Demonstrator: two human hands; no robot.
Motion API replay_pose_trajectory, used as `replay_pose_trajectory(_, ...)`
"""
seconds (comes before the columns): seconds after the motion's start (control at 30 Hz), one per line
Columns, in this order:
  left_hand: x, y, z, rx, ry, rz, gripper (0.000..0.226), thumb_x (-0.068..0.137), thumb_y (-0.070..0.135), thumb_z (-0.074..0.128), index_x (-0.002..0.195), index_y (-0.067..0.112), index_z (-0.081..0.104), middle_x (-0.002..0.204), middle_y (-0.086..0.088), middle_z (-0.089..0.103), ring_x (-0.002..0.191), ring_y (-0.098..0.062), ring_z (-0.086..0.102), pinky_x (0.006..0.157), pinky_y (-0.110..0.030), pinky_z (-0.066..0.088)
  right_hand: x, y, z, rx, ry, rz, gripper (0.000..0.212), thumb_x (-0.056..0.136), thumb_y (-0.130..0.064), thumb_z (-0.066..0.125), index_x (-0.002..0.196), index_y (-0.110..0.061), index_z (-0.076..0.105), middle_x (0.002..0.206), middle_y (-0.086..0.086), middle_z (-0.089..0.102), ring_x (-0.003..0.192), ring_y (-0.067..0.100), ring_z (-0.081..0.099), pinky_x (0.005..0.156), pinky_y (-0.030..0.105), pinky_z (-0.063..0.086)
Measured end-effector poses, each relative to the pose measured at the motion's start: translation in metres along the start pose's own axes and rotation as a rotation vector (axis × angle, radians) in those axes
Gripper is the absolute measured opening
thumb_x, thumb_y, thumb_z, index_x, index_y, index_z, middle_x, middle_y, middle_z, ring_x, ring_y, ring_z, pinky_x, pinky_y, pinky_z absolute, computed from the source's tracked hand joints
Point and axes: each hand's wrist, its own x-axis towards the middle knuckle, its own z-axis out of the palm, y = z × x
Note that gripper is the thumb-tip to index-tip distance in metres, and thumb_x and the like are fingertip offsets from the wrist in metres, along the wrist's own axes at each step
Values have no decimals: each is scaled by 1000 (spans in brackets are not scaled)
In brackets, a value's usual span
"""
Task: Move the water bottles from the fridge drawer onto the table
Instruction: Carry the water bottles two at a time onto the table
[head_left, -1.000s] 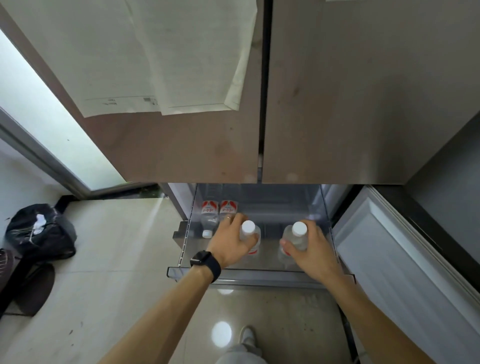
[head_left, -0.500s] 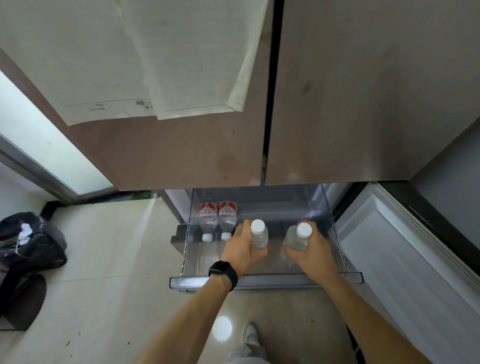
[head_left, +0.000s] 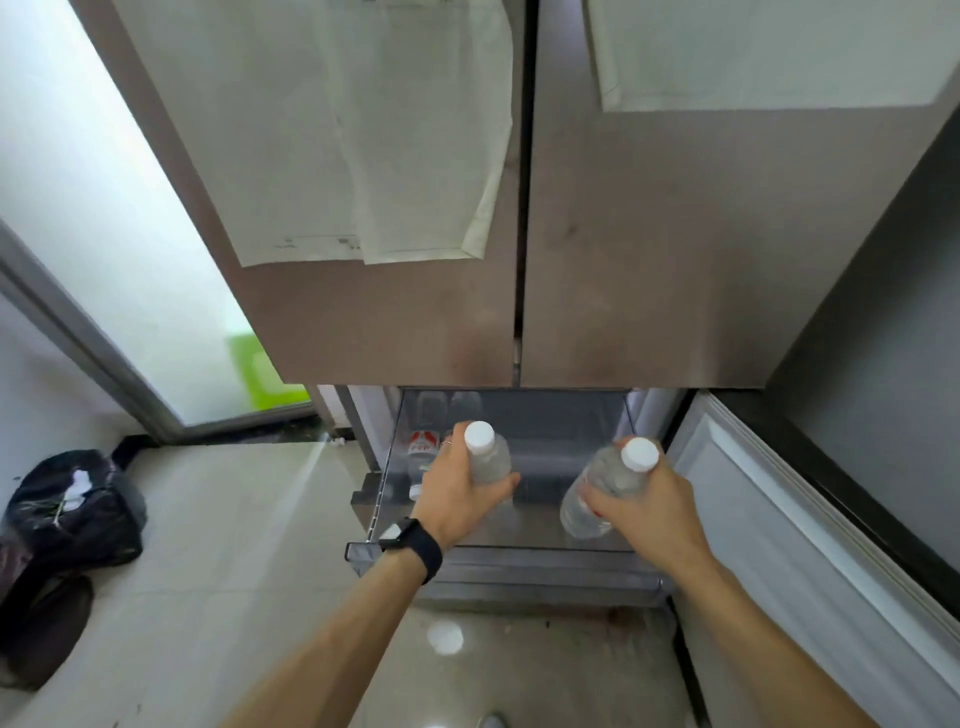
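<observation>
Gripping | left hand (head_left: 457, 501) fingers wrapped round left bottle (head_left: 491, 464) | right hand (head_left: 647, 506) fingers round right bottle (head_left: 600, 486)

Drawer (head_left: 545, 558) sits open below the fridge doors (head_left: 649, 260). Your left hand (head_left: 457, 499) holds the left bottle (head_left: 488, 457) over its left half and your right hand (head_left: 644, 506) holds the right bottle (head_left: 602, 488) over its right half. Spare bottles (head_left: 420, 452) lie in the drawer's left rear, behind your left hand. Bag (head_left: 72, 509) on the floor, far left.
</observation>
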Motion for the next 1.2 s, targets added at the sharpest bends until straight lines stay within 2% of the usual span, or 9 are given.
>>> replay_pose_trajectory(0.17,-57,24,-34,34,161,18,63,74,52,82,122,34,46,116,10,59,104,-11,59,89,-29,53,-33,-42,-23,19,-62,-178,61,68,-45,87,118,-38,53,107,-12,65,95,9,63,76,27,51)
replay_pose_trajectory(0.27,-95,35,-55,64,227,-6,59,75,51,82,120,32,47,109,15,59,97,-6,59,78,-15,48,-53,-62,-23,35,-107,-259,57,70,-41,87,114,-38,52,102,-17,64,90,-1,60,66,16,44)
replay_pose_trajectory(0.33,-130,44,-74,81,280,-48,56,76,50,81,118,31,48,106,17,59,94,-4,59,72,-11,42,-73,-76,-16,40,-176,-315,57,69,-41,88,113,-38,52,101,-17,64,90,0,61,65,17,45)
replay_pose_trajectory(0.53,-247,39,-133,130,466,-216,58,75,50,82,113,38,40,105,14,59,93,-7,59,71,-16,43,-145,-110,38,25,-443,-441,62,71,-43,87,120,-34,50,106,-10,62,93,11,62,77,28,53)
replay_pose_trajectory(0.6,-290,33,-152,153,542,-273,61,74,53,81,115,38,39,105,14,59,92,-7,58,70,-15,41,-174,-124,60,13,-537,-492,60,70,-47,87,116,-36,51,104,-12,61,93,9,61,77,30,53)
replay_pose_trajectory(0.7,-361,19,-179,182,657,-359,64,72,61,77,117,41,37,105,16,57,92,-10,59,73,-25,47,-222,-147,94,-2,-666,-568,54,65,-56,83,105,-43,50,96,-19,61,90,6,61,75,32,54)
replay_pose_trajectory(0.83,-466,9,-212,223,813,-475,66,74,59,79,120,43,35,109,18,56,97,-10,58,77,-26,49,-304,-182,135,-7,-801,-689,52,65,-51,84,103,-39,50,92,-18,62,86,4,59,69,29,51)
replay_pose_trajectory(1.0,-615,1,-248,265,971,-616,65,71,61,78,117,43,35,108,15,57,97,-13,59,83,-41,56,-434,-219,178,-8,-975,-812,50,67,-44,84,103,-35,51,91,-13,63,83,5,60,64,25,48)
replay_pose_trajectory(1.2,-805,-3,-280,303,1092,-765,66,72,61,77,118,46,32,110,16,55,97,-11,57,80,-38,56,-612,-244,223,-2,-1153,-943,53,69,-43,86,107,-32,51,94,-18,60,86,1,59,68,20,46)
